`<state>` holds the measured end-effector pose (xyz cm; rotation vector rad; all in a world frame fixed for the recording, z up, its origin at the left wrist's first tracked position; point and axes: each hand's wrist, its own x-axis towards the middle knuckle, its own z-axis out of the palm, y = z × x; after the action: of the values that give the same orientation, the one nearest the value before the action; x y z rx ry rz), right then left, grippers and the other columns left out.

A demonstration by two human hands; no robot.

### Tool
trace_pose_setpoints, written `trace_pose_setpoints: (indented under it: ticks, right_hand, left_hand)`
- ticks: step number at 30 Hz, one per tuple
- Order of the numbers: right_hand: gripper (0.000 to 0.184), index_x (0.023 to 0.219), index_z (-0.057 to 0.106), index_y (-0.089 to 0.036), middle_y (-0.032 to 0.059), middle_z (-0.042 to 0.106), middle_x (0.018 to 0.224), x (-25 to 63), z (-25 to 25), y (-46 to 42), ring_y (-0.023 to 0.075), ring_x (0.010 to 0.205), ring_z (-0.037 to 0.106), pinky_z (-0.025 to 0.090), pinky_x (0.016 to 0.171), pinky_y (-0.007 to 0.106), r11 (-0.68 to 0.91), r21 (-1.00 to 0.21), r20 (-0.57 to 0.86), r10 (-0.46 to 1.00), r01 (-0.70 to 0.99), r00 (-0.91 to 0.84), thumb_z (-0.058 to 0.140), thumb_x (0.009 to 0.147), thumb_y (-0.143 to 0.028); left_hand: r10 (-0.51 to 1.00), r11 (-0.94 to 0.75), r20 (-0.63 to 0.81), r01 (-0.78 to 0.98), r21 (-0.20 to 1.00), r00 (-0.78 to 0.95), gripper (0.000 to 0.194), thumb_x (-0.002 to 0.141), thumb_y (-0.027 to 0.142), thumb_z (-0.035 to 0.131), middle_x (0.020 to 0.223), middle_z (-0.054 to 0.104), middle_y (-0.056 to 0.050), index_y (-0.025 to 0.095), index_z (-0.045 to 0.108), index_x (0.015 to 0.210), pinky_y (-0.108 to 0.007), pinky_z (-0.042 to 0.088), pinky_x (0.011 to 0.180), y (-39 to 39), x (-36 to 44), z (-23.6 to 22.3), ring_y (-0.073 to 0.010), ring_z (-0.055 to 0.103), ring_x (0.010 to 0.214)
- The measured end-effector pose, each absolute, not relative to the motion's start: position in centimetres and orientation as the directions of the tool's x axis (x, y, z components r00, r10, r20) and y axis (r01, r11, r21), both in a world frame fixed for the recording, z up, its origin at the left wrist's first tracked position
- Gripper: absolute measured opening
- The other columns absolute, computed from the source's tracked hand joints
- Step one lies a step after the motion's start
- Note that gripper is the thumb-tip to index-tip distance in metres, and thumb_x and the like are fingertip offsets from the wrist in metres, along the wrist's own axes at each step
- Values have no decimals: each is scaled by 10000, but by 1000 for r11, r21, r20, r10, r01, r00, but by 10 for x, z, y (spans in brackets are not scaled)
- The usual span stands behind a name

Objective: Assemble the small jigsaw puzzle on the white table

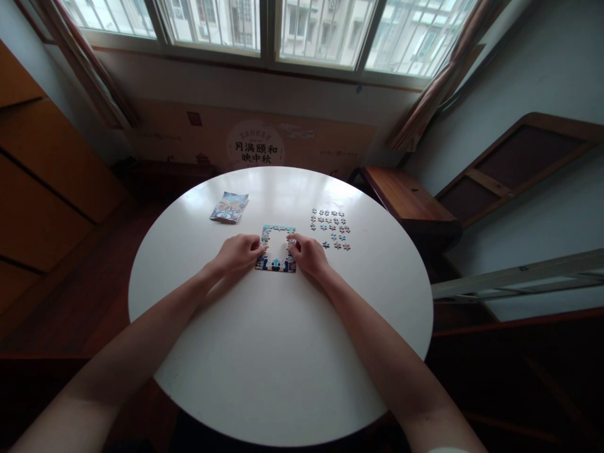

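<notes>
The border of a jigsaw puzzle (276, 267) lies flat on a round white table (283, 352), its pieces joined into a rectangle around a bare white middle. My left hand (240, 249) is curled against the left side of the border, thumb on its edge. On the opposite side my right hand (307, 253) grips the right edge, with index finger and thumb on the pieces. Whether either hand also pinches a single piece is hidden. Several loose puzzle pieces (329, 220) lie in rough rows to the right, beyond my right hand.
A colourful printed packet (229, 207) lies at the table's back left. Behind the table's right edge stands a wooden bench or low table (410, 195). Barred windows (268, 31) and a wall poster (255, 141) are at the back, with a wooden cabinet (42, 170) on the left.
</notes>
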<state>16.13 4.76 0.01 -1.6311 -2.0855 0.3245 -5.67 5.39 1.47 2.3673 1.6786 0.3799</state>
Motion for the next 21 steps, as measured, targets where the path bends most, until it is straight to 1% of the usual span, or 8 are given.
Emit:
trace_pose_setpoints:
  ticks: [9,13,16,19,21]
  right_hand:
    - [324,1175,672,-245,45,739,895,162,-1,48,197,816,663,459,759,278,264,-458,215,959,849,-182,499,901,-260]
    - [323,1167,677,-236,47,733,870,161,-3,49,195,800,656,452,748,277,268,-463,224,958,845,-181,496,899,-262]
    - [332,1170,674,-235,35,719,829,162,-3,50,182,763,640,444,734,272,280,-492,233,955,824,-185,488,897,-251]
    - [344,1175,672,-213,35,694,790,166,0,53,176,719,611,443,720,280,302,-533,265,947,790,-183,470,897,-233]
    - [346,1156,680,-180,60,683,829,173,3,58,185,756,599,448,736,291,317,-535,323,933,783,-157,450,900,-214]
  left_hand:
    - [946,-322,76,890,322,315,376,868,514,469,669,649,-24,210,582,678,-268,271,537,53,-56,17,-162,536,595]
    - [944,-329,87,884,331,319,376,870,511,469,656,637,-23,209,574,673,-264,265,540,54,-57,16,-156,524,587]
    - [942,-334,92,879,341,323,373,865,512,476,655,632,-25,209,573,669,-265,260,543,55,-57,15,-157,516,581]
    - [944,-327,86,877,352,318,365,862,504,480,656,630,-27,210,581,671,-269,265,552,55,-58,14,-162,512,580]
    - [945,-324,85,876,358,315,368,862,505,477,647,620,-26,209,575,666,-269,260,557,55,-58,14,-159,500,576]
